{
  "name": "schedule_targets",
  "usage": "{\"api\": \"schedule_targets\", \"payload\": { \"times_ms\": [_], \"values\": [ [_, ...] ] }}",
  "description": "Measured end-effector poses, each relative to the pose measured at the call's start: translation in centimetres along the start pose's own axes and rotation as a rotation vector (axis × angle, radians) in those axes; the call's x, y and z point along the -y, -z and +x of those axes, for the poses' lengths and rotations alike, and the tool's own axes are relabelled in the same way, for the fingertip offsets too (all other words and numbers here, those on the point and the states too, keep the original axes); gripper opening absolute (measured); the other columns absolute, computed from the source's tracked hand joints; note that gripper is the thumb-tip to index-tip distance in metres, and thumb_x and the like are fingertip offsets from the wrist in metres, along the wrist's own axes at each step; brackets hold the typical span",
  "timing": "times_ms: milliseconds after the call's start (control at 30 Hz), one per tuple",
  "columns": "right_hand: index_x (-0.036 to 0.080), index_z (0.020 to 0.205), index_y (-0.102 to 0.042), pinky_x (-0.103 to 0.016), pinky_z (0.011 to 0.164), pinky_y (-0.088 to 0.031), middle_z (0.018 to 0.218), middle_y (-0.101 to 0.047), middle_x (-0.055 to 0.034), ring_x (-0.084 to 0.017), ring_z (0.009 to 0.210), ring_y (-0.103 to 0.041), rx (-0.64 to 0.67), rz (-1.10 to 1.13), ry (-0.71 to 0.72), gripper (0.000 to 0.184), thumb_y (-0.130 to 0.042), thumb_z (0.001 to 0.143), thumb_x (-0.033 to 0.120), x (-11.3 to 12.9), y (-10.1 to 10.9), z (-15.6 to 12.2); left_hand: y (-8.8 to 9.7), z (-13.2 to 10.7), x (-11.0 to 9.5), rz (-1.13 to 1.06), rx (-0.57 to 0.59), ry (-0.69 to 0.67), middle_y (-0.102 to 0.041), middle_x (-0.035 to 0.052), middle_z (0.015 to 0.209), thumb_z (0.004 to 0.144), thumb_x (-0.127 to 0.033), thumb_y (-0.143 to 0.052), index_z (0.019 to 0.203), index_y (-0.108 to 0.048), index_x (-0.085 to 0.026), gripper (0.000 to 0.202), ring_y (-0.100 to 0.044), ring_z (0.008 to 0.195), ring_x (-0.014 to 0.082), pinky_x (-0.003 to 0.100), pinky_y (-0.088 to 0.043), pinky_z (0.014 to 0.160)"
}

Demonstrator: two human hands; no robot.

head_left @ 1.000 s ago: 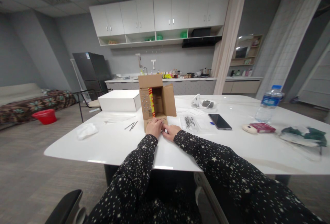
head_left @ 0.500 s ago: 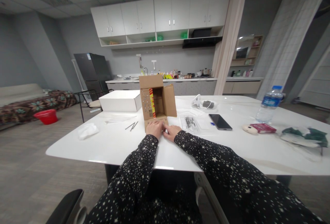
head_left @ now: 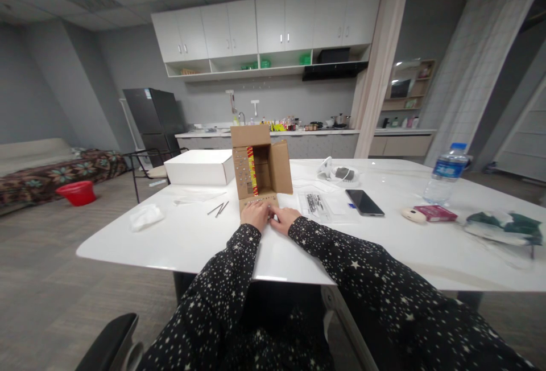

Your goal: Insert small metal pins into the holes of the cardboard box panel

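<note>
A brown cardboard box [head_left: 261, 165] lies on its side on the white table [head_left: 191, 240], its opening toward me and its flaps spread. A red and yellow strip shows on the left inside wall. My left hand [head_left: 255, 215] rests on the lower flap [head_left: 258, 201], fingers curled down over its dotted surface. Just beside it, my right hand [head_left: 284, 220] has its fingers drawn together at the flap's right edge, touching the left hand. What the right fingers hold is too small to make out.
A closed white box [head_left: 198, 167] stands left of the carton, thin metal pins [head_left: 218, 209] and a tissue [head_left: 145, 216] nearer me. To the right lie a clear bag of small parts [head_left: 318, 203], a phone [head_left: 364, 202], a water bottle [head_left: 443, 173] and a green cloth [head_left: 503, 227].
Both hands stay on the lower flap with only slight finger motion. The view has drifted a little.
</note>
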State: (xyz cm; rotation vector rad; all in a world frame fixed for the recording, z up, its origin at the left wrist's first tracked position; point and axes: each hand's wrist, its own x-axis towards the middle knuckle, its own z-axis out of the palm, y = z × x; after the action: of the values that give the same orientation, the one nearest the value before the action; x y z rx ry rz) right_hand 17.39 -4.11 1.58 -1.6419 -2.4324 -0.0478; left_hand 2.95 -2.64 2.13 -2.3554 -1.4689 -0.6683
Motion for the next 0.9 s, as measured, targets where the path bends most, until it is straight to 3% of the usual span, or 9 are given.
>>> {"api": "schedule_targets", "payload": {
  "times_ms": [367,900],
  "values": [
    [0.025,0.104,-0.055,-0.027,0.064,-0.036,0.090,-0.066,-0.0029,-0.018,0.081,-0.060,0.023,0.013,-0.031,0.030,-0.037,0.087,0.044,0.4,0.7,-0.3,-1.4,0.3,1.2,0.003,-0.121,0.005,-0.066,0.0075,0.107,0.086,-0.020,-0.043,0.105,-0.062,-0.021,0.027,-0.055,0.105,0.0223,0.037,-0.039,0.090],
    [0.025,0.104,-0.055,-0.026,0.065,-0.036,0.092,-0.066,-0.0034,-0.018,0.081,-0.059,0.026,0.021,-0.032,0.029,-0.039,0.087,0.043,0.5,0.7,-0.3,-1.4,0.7,1.4,-0.016,-0.122,0.032,-0.065,0.0068,0.106,0.087,-0.019,-0.041,0.106,-0.062,-0.020,0.028,-0.053,0.102,0.0216,0.036,-0.039,0.089]
  ]
}}
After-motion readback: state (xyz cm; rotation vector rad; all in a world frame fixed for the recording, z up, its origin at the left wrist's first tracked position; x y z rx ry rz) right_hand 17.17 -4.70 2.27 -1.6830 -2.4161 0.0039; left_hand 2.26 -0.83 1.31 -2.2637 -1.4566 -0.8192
